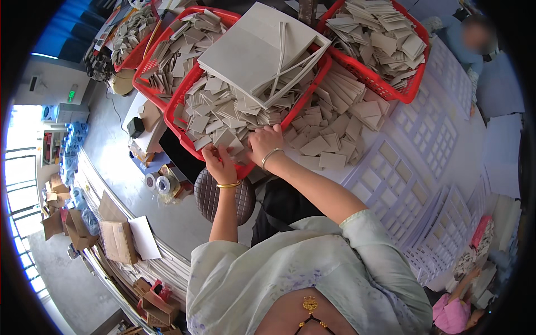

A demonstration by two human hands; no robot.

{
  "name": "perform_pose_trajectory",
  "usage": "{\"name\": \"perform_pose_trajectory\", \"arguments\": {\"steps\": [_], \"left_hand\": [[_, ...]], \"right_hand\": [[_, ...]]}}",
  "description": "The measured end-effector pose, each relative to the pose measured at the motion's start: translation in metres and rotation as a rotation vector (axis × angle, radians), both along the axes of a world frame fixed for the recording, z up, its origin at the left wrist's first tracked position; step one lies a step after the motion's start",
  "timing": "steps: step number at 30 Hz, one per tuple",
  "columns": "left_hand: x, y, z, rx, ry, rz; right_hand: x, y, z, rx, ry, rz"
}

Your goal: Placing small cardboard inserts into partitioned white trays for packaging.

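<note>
Grey board pieces [212, 106] fill a red plastic basket [181, 133] in front of me, heaped loosely. At its near end my left hand [220, 165] has its fingers curled at the rim, the tips against a grey board piece [228, 140]. Just to the right, my right hand [264, 143] lies closed over the same end of the basket, fingers bent down among the pieces. What its fingers hold, if anything, is hidden. A stack of large grey boards [257, 50] rests across the basket's far part, with narrow strips [282, 56] on top.
More red baskets with grey pieces stand at the far left and far right [410, 89]. Loose pieces [335, 137] lie on the table right of mine. White cut-out sheets [385, 184] cover the right side. A quilted stool [223, 198] stands below my hands. Other people sit at the right.
</note>
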State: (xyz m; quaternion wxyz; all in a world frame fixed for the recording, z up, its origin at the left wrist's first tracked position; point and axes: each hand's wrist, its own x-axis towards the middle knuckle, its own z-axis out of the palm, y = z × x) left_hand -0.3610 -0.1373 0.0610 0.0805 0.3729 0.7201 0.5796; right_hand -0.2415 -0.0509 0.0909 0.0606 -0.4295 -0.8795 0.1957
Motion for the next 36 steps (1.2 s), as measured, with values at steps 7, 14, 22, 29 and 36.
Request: {"name": "perform_pose_trajectory", "arguments": {"steps": [7,14,22,29,36], "left_hand": [[-0.002,0.003,-0.005,0.077,-0.023,-0.041],[-0.001,-0.002,-0.001,0.201,-0.182,-0.007],[-0.002,0.000,-0.011,0.167,-0.131,0.012],[0.085,0.013,0.025,0.103,0.150,-0.221],[0.249,0.048,-0.002,-0.246,-0.269,-1.021]], "right_hand": [[0.000,-0.002,0.004,-0.034,0.000,0.022],[0.004,-0.017,0.000,-0.241,0.547,-0.052],[0.079,-0.009,-0.002,-0.141,0.912,-0.341],[0.222,-0.044,-0.057,-0.246,0.898,-0.832],[0.379,-0.086,-0.117,-0.015,0.855,-1.147]]}}
